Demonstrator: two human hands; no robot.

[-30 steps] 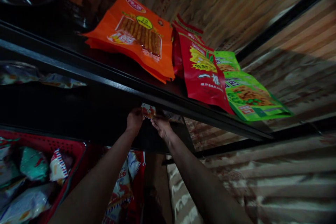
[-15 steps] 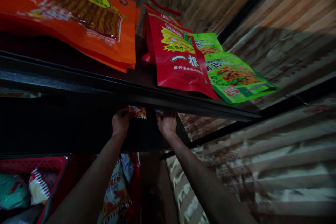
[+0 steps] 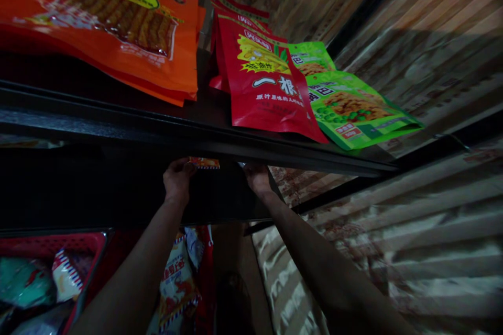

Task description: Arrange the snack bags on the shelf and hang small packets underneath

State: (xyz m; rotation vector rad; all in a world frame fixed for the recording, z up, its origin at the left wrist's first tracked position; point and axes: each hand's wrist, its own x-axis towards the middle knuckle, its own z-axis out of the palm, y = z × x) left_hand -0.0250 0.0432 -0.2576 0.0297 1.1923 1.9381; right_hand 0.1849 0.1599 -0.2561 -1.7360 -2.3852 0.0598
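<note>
On the lower black shelf (image 3: 98,188), my left hand (image 3: 176,180) pinches the left end of a small orange-red snack packet (image 3: 207,163). The upper shelf's edge hides part of that packet. My right hand (image 3: 257,178) reaches to the same shelf at its right end, fingers curled at a small pale packet (image 3: 242,164) that is mostly hidden. Above my hands, a red snack bag (image 3: 267,84) leans on the upper shelf (image 3: 157,123). Beside it lie green snack bags (image 3: 353,107), and orange snack bags (image 3: 129,36) sit to the left.
Below on the left is a pink basket (image 3: 94,243) holding a teal packet (image 3: 27,282) and a white striped packet (image 3: 66,275). More snack bags (image 3: 178,282) stand under my left forearm. Corrugated, wrinkled sheeting (image 3: 432,235) and a dark frame bar (image 3: 440,144) lie to the right.
My right hand has shifted slightly right and deeper under the upper shelf. My left hand has moved a little left and up, still on the orange-red packet, which now shows less. The view has shifted slightly.
</note>
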